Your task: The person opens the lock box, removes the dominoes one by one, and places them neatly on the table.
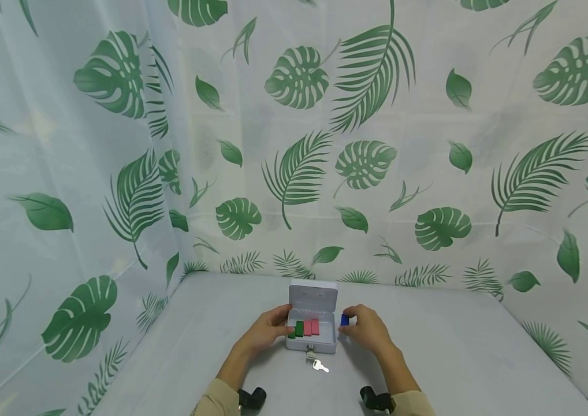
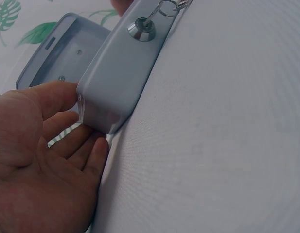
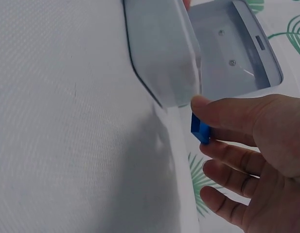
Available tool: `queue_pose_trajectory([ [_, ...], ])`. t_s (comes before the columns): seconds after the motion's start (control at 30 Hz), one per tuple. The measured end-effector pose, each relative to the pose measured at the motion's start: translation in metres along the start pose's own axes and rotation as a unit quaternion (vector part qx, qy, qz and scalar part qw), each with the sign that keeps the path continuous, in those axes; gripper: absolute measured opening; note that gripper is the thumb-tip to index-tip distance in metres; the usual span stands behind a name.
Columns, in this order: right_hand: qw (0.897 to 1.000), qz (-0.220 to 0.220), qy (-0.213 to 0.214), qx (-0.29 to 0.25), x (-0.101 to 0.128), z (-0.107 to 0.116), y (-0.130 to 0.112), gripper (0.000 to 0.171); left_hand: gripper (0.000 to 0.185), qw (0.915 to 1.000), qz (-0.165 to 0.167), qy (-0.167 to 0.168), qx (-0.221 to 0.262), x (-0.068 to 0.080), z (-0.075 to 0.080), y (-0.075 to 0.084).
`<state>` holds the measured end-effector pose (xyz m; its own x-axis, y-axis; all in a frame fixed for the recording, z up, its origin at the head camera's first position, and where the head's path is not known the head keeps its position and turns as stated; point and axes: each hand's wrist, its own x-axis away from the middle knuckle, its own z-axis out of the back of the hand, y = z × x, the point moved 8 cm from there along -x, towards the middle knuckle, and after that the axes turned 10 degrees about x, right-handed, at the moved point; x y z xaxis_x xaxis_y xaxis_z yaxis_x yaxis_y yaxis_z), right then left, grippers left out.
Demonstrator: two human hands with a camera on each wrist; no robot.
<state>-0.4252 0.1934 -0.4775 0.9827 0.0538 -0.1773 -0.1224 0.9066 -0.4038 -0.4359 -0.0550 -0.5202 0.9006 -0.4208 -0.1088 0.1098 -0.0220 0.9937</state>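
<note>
A small grey metal cash box stands on the table with its lid raised. Inside lie two green blocks and two pink blocks, side by side toward the left. My left hand holds the box's left side, thumb at the rim and the other fingers along the outer wall. Between the thumb and fingers of my right hand a blue block is pinched, just outside the box's right wall. Both hands are seen close up in the wrist views.
Keys on a ring hang from the lock at the box's front. White cloth covers the table. A leaf-printed curtain encloses the back and left side.
</note>
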Motion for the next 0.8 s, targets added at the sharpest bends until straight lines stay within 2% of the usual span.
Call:
queue_pose_trajectory([
  [0.37, 0.999, -0.015, -0.033, 0.011, -0.001, -0.012, 0.004, 0.041, 0.065, 1.0, 0.004, 0.007, 0.0, 0.0, 0.001, -0.002],
  [0.8, 0.999, -0.009, -0.035, 0.026, -0.002, -0.019, 0.004, 0.039, 0.064, 1.0, 0.0, 0.008, 0.0, 0.001, 0.001, 0.0],
])
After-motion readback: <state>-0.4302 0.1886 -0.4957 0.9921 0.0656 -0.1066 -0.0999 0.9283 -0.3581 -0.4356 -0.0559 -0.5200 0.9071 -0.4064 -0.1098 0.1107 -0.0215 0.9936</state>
